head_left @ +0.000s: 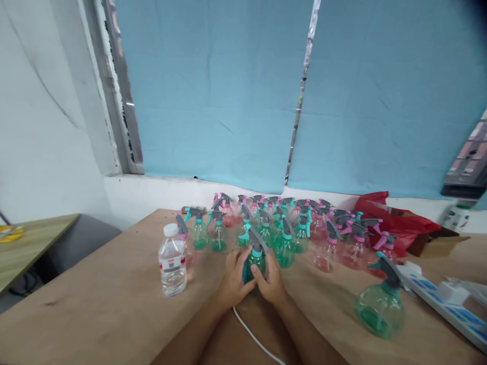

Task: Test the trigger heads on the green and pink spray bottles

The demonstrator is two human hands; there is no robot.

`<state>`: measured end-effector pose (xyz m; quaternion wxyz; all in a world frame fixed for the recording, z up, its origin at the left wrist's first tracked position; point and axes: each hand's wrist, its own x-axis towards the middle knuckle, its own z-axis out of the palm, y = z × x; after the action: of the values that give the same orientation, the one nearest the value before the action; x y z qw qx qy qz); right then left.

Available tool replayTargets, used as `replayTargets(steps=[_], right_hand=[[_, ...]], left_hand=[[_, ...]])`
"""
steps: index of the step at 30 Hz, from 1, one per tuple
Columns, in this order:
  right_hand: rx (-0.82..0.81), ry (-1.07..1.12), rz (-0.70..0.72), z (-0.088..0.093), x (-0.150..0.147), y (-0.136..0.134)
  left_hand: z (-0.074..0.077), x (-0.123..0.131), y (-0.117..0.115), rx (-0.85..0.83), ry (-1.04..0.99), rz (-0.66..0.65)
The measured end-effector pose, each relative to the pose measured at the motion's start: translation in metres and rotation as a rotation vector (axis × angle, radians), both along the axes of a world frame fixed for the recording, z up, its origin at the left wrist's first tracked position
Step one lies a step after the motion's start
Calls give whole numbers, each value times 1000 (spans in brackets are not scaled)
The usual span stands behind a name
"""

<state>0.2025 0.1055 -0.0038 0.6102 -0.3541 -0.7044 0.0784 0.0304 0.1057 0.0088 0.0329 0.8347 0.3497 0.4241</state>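
A small green spray bottle point(254, 262) with a grey trigger head stands on the wooden table point(106, 304), and both hands wrap round it. My left hand point(233, 279) cups its left side, fingers curled on the body. My right hand point(271, 280) grips its right side, thumb across the front. Just behind it stand several green spray bottles point(283, 248) and pink spray bottles point(327, 253) in a dense group.
A clear water bottle point(172, 261) with a white cap stands left of my hands. A larger green spray bottle point(380, 304) sits at the right, beside a white power strip point(441, 304). A red plastic bag point(395, 220) and a cardboard box lie behind. A white cable point(254, 339) runs between my forearms.
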Motion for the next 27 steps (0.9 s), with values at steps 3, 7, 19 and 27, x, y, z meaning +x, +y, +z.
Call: replayTargets(steps=[3, 7, 19, 27], right_hand=[[-44, 67, 91, 8, 2, 0], [-134, 187, 238, 23, 3, 2], [-245, 282, 203, 38, 17, 2], [-303, 289, 252, 41, 26, 8]], left_hand=[[0, -1, 0, 22, 6, -26], [3, 2, -1, 19, 54, -65], [10, 8, -12, -17, 46, -89], [11, 4, 4, -81, -346, 227]])
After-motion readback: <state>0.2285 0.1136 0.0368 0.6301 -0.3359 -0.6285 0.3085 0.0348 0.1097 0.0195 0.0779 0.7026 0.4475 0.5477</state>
